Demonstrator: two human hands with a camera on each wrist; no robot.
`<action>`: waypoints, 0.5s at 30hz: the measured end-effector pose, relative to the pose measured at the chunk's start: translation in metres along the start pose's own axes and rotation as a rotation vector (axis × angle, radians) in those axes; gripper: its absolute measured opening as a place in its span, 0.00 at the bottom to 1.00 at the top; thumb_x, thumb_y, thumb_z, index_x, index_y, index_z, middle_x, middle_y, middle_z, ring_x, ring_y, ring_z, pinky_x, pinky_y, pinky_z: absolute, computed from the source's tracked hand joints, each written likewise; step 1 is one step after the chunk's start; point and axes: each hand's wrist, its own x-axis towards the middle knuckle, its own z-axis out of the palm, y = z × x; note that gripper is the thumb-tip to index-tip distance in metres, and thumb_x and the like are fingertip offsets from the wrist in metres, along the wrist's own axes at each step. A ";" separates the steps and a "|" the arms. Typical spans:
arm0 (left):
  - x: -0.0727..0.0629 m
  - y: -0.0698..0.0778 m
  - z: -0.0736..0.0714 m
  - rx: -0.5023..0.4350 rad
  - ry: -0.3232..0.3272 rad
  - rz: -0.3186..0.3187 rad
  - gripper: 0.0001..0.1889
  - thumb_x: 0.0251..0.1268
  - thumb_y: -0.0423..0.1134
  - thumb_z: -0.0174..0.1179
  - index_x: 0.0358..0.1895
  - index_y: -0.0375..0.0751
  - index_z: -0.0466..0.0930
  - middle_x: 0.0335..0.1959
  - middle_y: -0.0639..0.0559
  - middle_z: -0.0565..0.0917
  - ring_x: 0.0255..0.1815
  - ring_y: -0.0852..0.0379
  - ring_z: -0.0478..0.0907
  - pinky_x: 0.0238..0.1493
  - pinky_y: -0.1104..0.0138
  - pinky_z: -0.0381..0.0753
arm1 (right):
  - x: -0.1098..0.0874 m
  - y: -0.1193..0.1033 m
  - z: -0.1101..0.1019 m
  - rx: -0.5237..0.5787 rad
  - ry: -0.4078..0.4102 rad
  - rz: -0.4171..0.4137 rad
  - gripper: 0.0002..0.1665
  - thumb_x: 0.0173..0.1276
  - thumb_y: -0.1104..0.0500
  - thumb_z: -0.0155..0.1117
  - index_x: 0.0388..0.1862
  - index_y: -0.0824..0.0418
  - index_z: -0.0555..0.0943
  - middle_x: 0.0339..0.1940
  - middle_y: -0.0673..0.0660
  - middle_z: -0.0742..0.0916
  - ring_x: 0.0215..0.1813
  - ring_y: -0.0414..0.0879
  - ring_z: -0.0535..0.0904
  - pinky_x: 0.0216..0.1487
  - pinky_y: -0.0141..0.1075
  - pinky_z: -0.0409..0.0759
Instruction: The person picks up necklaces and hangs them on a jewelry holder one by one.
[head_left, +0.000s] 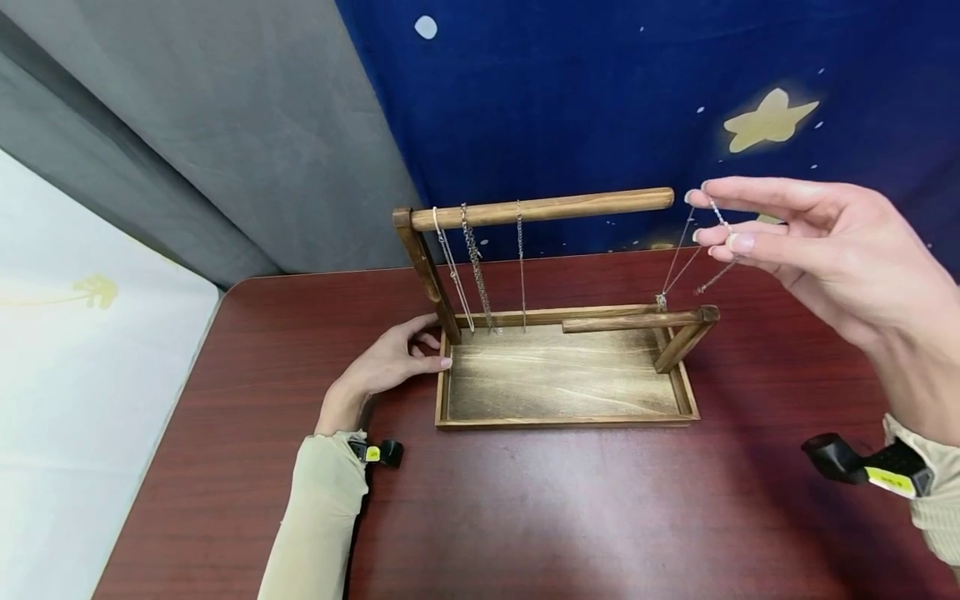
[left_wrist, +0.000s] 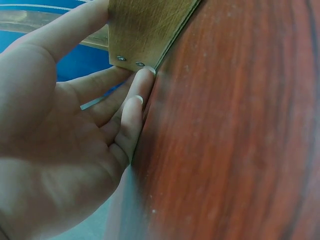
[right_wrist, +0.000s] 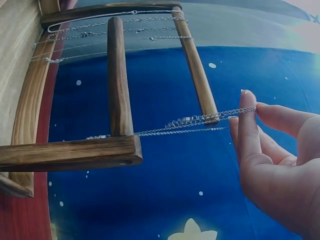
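Observation:
A wooden jewelry stand (head_left: 562, 422) has a shallow tray base, a tall left post with a long bar (head_left: 600, 203), and a short right post with a lower bar (head_left: 630, 322). My left hand (head_left: 390, 357) holds the tray's left end; its thumb is on the rim, and the fingers (left_wrist: 131, 117) curl against the end by two screws. Beyond the long bar's free end, my right hand (head_left: 832, 242) pinches a thin silver chain necklace (right_wrist: 200, 120) between thumb and fingers. The chain loops down, with a beaded cluster (head_left: 661, 301) at its lowest part.
Several silver necklaces (head_left: 480, 271) hang over the left half of the long bar. The stand rests on a reddish-brown table (head_left: 525, 517). Behind it hang a blue star-patterned cloth (head_left: 562, 92) and a grey curtain (head_left: 225, 125).

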 end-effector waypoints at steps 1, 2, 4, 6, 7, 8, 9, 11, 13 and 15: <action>0.000 0.000 0.000 -0.004 0.001 -0.002 0.39 0.59 0.38 0.72 0.72 0.36 0.65 0.45 0.42 0.80 0.41 0.51 0.77 0.39 0.70 0.76 | 0.002 0.000 0.001 0.002 0.002 -0.001 0.32 0.64 0.86 0.51 0.67 0.75 0.71 0.63 0.66 0.81 0.50 0.54 0.86 0.53 0.34 0.80; 0.000 0.000 0.000 -0.005 0.001 0.001 0.39 0.59 0.38 0.72 0.72 0.35 0.65 0.45 0.42 0.80 0.41 0.51 0.77 0.40 0.70 0.77 | 0.004 -0.001 0.001 0.009 0.003 -0.002 0.31 0.64 0.86 0.51 0.67 0.75 0.71 0.62 0.66 0.81 0.50 0.54 0.86 0.53 0.34 0.80; 0.000 0.000 -0.001 -0.008 -0.002 0.000 0.39 0.59 0.37 0.72 0.72 0.35 0.64 0.46 0.42 0.80 0.41 0.51 0.77 0.40 0.70 0.77 | 0.008 -0.001 0.002 0.018 0.004 -0.010 0.31 0.64 0.86 0.51 0.66 0.76 0.72 0.62 0.66 0.81 0.51 0.54 0.85 0.52 0.34 0.80; 0.000 -0.001 -0.001 -0.010 -0.005 -0.001 0.39 0.59 0.37 0.72 0.72 0.35 0.64 0.46 0.41 0.80 0.41 0.51 0.77 0.41 0.69 0.77 | 0.012 -0.002 0.003 0.032 0.006 -0.012 0.31 0.64 0.86 0.51 0.66 0.76 0.72 0.61 0.67 0.81 0.51 0.54 0.85 0.52 0.35 0.81; 0.000 -0.001 0.000 -0.010 -0.006 0.000 0.39 0.59 0.37 0.72 0.72 0.35 0.64 0.46 0.41 0.80 0.41 0.51 0.77 0.41 0.69 0.77 | 0.014 -0.002 0.003 0.040 0.007 -0.013 0.30 0.64 0.86 0.51 0.66 0.76 0.72 0.61 0.67 0.81 0.50 0.54 0.85 0.51 0.35 0.81; 0.000 -0.001 0.000 -0.011 -0.006 -0.001 0.39 0.59 0.37 0.72 0.72 0.35 0.64 0.46 0.41 0.80 0.41 0.51 0.77 0.41 0.69 0.77 | 0.015 -0.002 0.004 0.051 0.007 -0.013 0.30 0.64 0.86 0.51 0.65 0.76 0.72 0.61 0.67 0.82 0.50 0.55 0.85 0.51 0.35 0.81; 0.000 -0.001 0.000 -0.011 -0.006 -0.002 0.39 0.59 0.37 0.72 0.73 0.35 0.64 0.46 0.41 0.80 0.41 0.51 0.77 0.41 0.69 0.77 | 0.017 -0.002 0.004 0.058 0.006 -0.012 0.30 0.64 0.86 0.51 0.65 0.76 0.72 0.60 0.68 0.82 0.50 0.55 0.86 0.51 0.36 0.81; 0.000 -0.002 0.000 -0.013 -0.005 -0.002 0.39 0.59 0.37 0.72 0.72 0.35 0.64 0.46 0.41 0.80 0.40 0.52 0.77 0.41 0.70 0.77 | 0.020 -0.003 0.005 0.064 0.006 -0.005 0.30 0.64 0.86 0.51 0.65 0.76 0.73 0.60 0.68 0.82 0.49 0.55 0.86 0.51 0.36 0.81; 0.000 -0.001 0.000 -0.017 -0.004 -0.002 0.39 0.59 0.37 0.72 0.72 0.34 0.64 0.45 0.41 0.80 0.40 0.51 0.77 0.41 0.70 0.77 | 0.022 -0.004 0.006 0.049 0.004 0.005 0.30 0.65 0.85 0.52 0.66 0.75 0.73 0.61 0.67 0.82 0.50 0.54 0.86 0.52 0.35 0.81; -0.001 -0.001 0.000 -0.019 -0.004 0.002 0.39 0.59 0.37 0.72 0.72 0.34 0.64 0.45 0.41 0.80 0.41 0.52 0.77 0.41 0.69 0.77 | 0.024 -0.004 0.008 0.024 0.003 0.014 0.30 0.65 0.84 0.53 0.66 0.74 0.73 0.61 0.65 0.82 0.50 0.54 0.85 0.53 0.34 0.80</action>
